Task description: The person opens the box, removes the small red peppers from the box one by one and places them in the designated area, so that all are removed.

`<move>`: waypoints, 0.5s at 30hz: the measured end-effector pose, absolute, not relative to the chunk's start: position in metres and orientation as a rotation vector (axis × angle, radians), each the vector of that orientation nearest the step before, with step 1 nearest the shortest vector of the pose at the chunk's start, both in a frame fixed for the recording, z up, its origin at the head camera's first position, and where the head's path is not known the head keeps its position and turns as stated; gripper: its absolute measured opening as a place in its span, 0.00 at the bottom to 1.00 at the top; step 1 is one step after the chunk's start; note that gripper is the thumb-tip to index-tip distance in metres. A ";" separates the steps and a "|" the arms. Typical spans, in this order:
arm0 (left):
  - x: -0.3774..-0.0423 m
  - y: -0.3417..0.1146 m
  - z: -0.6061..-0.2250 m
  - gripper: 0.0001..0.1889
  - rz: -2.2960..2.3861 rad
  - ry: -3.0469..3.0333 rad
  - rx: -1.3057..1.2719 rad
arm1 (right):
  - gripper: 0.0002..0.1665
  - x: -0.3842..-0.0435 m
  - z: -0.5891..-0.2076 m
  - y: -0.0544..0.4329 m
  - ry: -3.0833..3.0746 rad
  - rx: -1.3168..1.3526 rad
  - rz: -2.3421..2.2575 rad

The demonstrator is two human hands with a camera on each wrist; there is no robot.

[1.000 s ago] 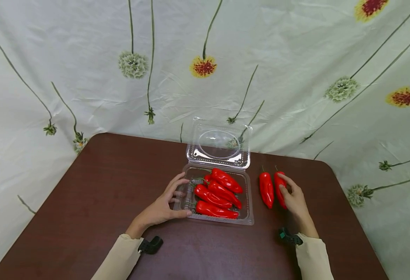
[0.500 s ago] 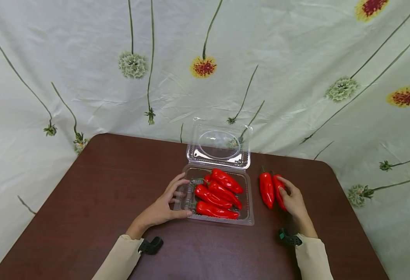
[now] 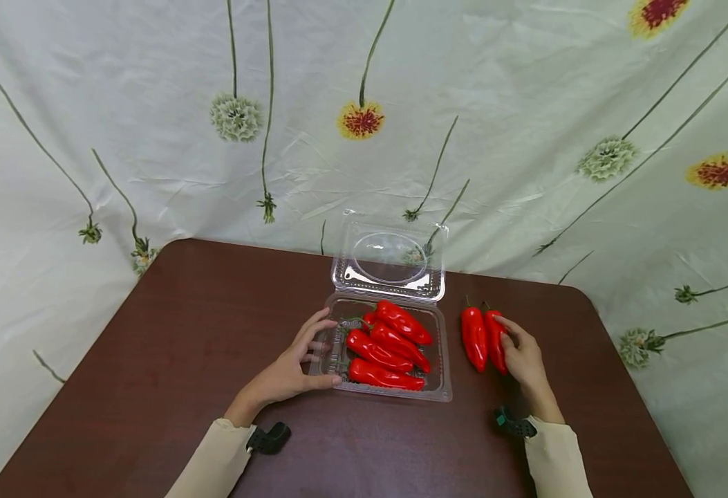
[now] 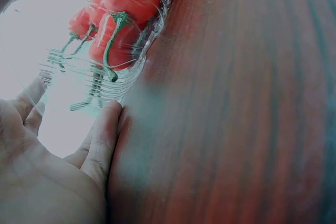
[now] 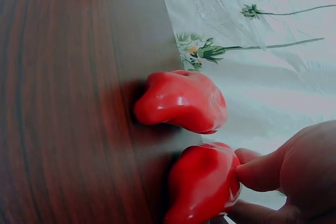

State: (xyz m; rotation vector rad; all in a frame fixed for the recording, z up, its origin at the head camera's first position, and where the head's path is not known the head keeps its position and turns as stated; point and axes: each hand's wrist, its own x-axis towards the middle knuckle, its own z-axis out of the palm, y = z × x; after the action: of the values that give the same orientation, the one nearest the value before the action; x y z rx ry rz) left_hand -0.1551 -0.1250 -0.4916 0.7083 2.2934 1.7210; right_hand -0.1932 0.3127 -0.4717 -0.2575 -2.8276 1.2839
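Note:
In the head view a clear plastic clamshell box (image 3: 441, 373) lies with its lid (image 3: 390, 256) raised at the back. Several red peppers (image 3: 381, 373) with green stems lie in its base. My left hand (image 3: 289, 366) rests at the box's left end, fingers spread along the side and thumb at the front corner. To the right of the box, one red pepper (image 3: 474, 339) lies untouched on the table. Beside it, my right hand (image 3: 525, 356) holds another red pepper (image 5: 205, 182) between thumb and fingers, in the right wrist view; part of the fingers is hidden behind it.
The dark brown wooden table (image 3: 202, 311) has rounded back corners. Behind it hangs a pale cloth (image 3: 513, 152) printed with flowers, close to the raised lid. Dark bands (image 3: 268, 438) are worn at both wrists.
My right hand has shifted its pepper slightly left, nearer to the untouched one; the pepper's stem end moved most. The left hand and the box have stayed in place.

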 end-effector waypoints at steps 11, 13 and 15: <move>-0.154 -0.125 -0.491 0.48 1.726 2.295 0.699 | 0.27 -0.193 -0.470 0.311 -2.772 -0.231 1.412; -0.154 -0.125 -0.492 0.48 1.728 2.292 0.700 | 0.27 -0.193 -0.469 0.310 -2.768 -0.232 1.414; -0.155 -0.125 -0.492 0.48 1.728 2.292 0.700 | 0.27 -0.192 -0.468 0.309 -2.769 -0.231 1.413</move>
State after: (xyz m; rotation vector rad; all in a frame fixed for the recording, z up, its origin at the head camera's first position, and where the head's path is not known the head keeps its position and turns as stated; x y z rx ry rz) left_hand -0.1547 -0.1251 -0.4921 0.6998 2.2923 1.7277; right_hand -0.1923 0.3089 -0.4680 -0.2313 -2.7690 1.4129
